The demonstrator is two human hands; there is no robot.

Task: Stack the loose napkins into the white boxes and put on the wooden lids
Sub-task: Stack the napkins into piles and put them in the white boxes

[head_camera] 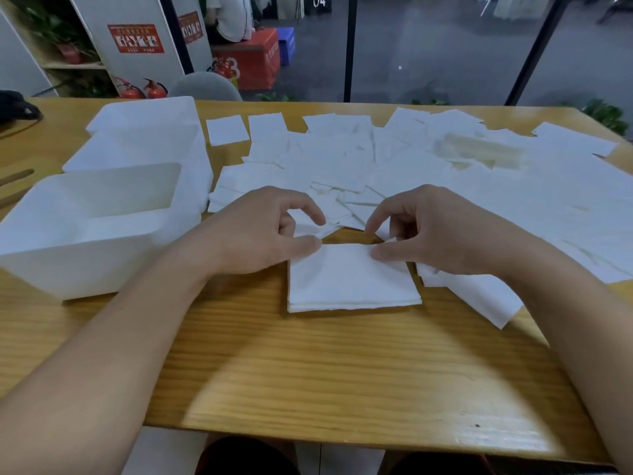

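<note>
A small neat stack of white napkins [349, 282] lies on the wooden table [308, 371] in front of me. My left hand [260, 231] rests its thumb on the stack's far left corner, fingers curled above. My right hand [431, 228] presses its thumb on the far right corner, index finger pointing down to the table. Many loose napkins [394, 166] cover the table beyond. Three white boxes stand at the left: the nearest [85, 255] is open and holds nothing I can see, a second [137, 149] and third [144, 114] sit behind it.
Wooden pieces [13, 181] show at the far left edge, partly cut off. A dark object [15, 108] lies at the table's back left corner. A grey chair back [205, 85] rises behind the table. Beyond it are fire extinguishers [156, 89] and a seated person [233, 18].
</note>
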